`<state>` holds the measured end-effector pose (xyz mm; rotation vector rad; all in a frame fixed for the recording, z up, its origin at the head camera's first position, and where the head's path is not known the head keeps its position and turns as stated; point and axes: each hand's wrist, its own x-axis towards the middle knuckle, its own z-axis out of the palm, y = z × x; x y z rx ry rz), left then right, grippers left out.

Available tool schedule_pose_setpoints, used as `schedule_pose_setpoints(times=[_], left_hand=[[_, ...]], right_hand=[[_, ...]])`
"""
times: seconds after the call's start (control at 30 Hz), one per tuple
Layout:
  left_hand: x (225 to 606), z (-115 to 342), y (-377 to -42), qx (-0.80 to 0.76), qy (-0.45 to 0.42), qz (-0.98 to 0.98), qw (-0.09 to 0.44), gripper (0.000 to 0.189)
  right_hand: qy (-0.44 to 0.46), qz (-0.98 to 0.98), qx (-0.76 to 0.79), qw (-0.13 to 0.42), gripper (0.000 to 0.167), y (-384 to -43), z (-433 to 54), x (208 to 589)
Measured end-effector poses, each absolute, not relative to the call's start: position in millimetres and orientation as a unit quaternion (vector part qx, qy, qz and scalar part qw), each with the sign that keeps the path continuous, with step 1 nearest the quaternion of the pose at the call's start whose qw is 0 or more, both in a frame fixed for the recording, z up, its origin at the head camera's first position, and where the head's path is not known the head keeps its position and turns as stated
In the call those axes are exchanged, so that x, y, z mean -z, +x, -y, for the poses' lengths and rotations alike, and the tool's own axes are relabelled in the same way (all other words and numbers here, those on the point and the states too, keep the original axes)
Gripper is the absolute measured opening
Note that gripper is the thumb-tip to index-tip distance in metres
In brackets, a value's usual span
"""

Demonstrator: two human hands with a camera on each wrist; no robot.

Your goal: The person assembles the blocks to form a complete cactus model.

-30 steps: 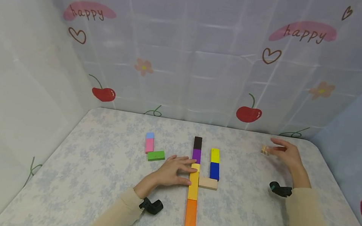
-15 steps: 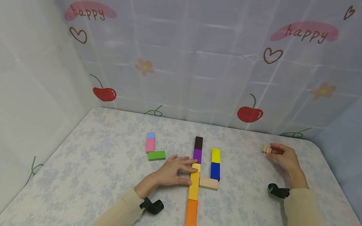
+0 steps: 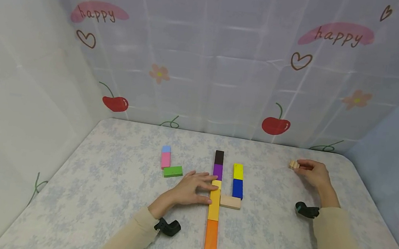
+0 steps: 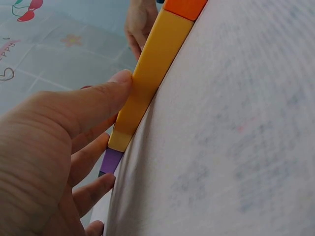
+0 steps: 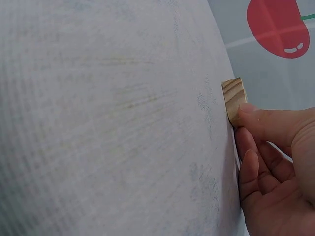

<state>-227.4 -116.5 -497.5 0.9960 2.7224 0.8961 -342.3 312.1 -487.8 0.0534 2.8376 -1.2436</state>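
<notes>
My left hand (image 3: pixel 191 188) rests with its fingers spread along the left side of a straight row of coloured blocks. Its thumb and fingertips touch the amber block (image 3: pixel 214 210), the small pale yellow block (image 3: pixel 218 183) and the purple block (image 3: pixel 217 171). A black block (image 3: pixel 219 157) tops the row and a long orange block (image 3: pixel 211 241) ends it nearest me. At the far right of the table, my right hand (image 3: pixel 317 173) pinches a small bare-wood block (image 3: pixel 293 165). In the right wrist view the thumb lies on this block's grained face (image 5: pixel 233 98); the other fingers curl below.
Right of the row lie a plain wooden block (image 3: pixel 231 202), a blue block (image 3: pixel 237 188) and a yellow block (image 3: pixel 238 171). To its left are a green block (image 3: pixel 173 171), a pink block (image 3: pixel 166 160) and a light blue block (image 3: pixel 167 149). A patterned curtain (image 3: pixel 210 100) hangs behind the table.
The right hand has lowered slightly toward me, its fingers closing in on the small wooden block. My left hand and the row have not moved.
</notes>
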Motion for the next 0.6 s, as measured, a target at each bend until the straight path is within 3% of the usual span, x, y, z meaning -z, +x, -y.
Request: schedule_pose_setpoints(times=[0.33,0.6], left_hand=[[496.4,116.3,-227.1,-0.298,0.326,-0.895,0.056,0.048],[495.6,115.9,-226.8,-0.299,0.326,-0.895,0.056,0.048]], right_hand=[[0.006,-0.910,0.414,0.015,0.046,-345.9,-304.3,483.9],[-0.027,-0.892,0.451,0.008,0.046,-356.2,-269.9,465.1]])
